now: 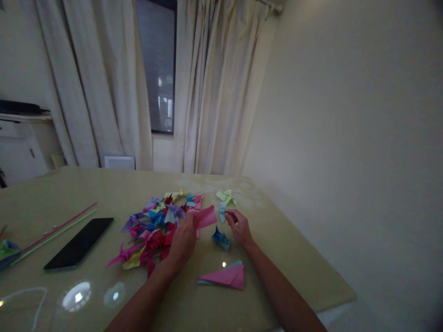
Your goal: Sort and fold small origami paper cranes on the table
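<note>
My left hand [184, 240] is closed on a folded pink paper piece [206, 217], at the right side of a heap of colourful origami [155, 230]. Between the fingertips of my right hand [239, 227] is a small light-blue folded paper [222, 213]. A pale green paper pinwheel [226, 197] lies just beyond it on the table. Below, between my two hands, rests a dark blue origami piece [220, 239]. Nearer to me lies a pink folded paper wedge [226, 277] with a light-blue edge showing under it.
A black phone [79, 243] lies on the glossy table [301, 272] to the left. Beside it are thin pink and green sticks [65, 228]. At lower left a white cable [38, 295] curves across. Curtains [221, 92] and a wall stand behind.
</note>
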Action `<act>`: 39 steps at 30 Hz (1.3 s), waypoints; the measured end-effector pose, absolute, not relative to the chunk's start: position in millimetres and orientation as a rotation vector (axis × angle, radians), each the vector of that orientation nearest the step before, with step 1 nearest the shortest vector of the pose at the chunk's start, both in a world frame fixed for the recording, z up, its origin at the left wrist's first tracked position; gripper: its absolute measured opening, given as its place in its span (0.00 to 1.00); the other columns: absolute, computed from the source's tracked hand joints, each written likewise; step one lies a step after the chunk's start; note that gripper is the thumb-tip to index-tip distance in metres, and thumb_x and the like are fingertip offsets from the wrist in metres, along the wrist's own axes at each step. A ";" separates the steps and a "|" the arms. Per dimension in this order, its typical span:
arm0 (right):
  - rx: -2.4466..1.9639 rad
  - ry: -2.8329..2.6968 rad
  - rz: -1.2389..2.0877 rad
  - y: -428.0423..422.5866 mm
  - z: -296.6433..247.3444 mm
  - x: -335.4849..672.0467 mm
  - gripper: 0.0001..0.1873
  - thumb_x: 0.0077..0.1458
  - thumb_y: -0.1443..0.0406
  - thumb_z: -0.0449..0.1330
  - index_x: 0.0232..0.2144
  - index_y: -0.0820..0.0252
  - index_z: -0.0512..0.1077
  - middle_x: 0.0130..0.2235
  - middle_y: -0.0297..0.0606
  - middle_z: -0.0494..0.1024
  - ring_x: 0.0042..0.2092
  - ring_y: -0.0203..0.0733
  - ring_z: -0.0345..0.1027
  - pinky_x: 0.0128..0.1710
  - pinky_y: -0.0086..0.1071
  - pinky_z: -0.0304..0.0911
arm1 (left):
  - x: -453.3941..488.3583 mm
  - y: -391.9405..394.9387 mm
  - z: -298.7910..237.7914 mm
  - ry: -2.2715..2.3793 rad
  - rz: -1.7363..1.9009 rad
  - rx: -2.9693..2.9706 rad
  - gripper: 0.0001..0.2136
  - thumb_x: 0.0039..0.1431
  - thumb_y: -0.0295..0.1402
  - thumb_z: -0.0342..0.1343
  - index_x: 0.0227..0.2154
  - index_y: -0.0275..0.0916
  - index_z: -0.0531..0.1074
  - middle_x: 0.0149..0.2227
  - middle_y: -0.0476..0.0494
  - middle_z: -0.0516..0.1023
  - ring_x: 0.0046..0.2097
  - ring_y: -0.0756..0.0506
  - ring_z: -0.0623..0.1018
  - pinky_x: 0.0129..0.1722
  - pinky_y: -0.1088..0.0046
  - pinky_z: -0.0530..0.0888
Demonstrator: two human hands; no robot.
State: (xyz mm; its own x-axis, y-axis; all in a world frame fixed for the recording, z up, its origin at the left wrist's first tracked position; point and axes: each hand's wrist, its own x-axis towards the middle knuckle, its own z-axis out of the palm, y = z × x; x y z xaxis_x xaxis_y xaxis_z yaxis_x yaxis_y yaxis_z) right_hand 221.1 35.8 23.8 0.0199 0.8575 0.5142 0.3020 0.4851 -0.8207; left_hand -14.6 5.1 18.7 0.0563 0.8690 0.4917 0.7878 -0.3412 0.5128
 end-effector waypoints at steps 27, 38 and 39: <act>-0.841 -0.952 1.003 49.2 23.5 223.5 0.17 0.43 0.55 0.75 0.30 0.57 0.75 0.27 0.33 0.80 0.27 0.38 0.72 0.26 0.29 0.62 | -38.6 0.7 17.8 2.138 0.491 2.511 0.14 0.71 0.30 0.47 0.45 0.39 0.79 0.49 0.35 0.83 0.54 0.35 0.78 0.55 0.52 0.67; -0.775 -0.938 1.144 43.8 27.2 218.2 0.18 0.39 0.56 0.77 0.32 0.56 0.79 0.32 0.35 0.83 0.29 0.39 0.74 0.31 0.33 0.70 | -36.0 1.5 28.0 2.247 0.634 2.437 0.15 0.71 0.26 0.42 0.47 0.34 0.75 0.40 0.34 0.84 0.47 0.35 0.82 0.49 0.58 0.68; -0.769 -0.945 1.157 42.9 27.5 217.5 0.18 0.40 0.55 0.77 0.32 0.56 0.80 0.31 0.35 0.82 0.29 0.39 0.73 0.31 0.33 0.71 | -35.6 3.1 27.0 2.257 0.691 2.413 0.15 0.72 0.27 0.42 0.48 0.34 0.74 0.40 0.34 0.84 0.47 0.36 0.82 0.48 0.59 0.68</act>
State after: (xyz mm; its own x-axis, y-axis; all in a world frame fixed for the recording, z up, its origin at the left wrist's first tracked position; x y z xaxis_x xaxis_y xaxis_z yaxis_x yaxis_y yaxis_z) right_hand 217.5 42.9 27.5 0.1232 0.9701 0.2092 -0.3989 0.2414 -0.8846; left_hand -35.6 3.1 27.0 0.0351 0.8956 0.4436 0.9904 -0.0907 0.1046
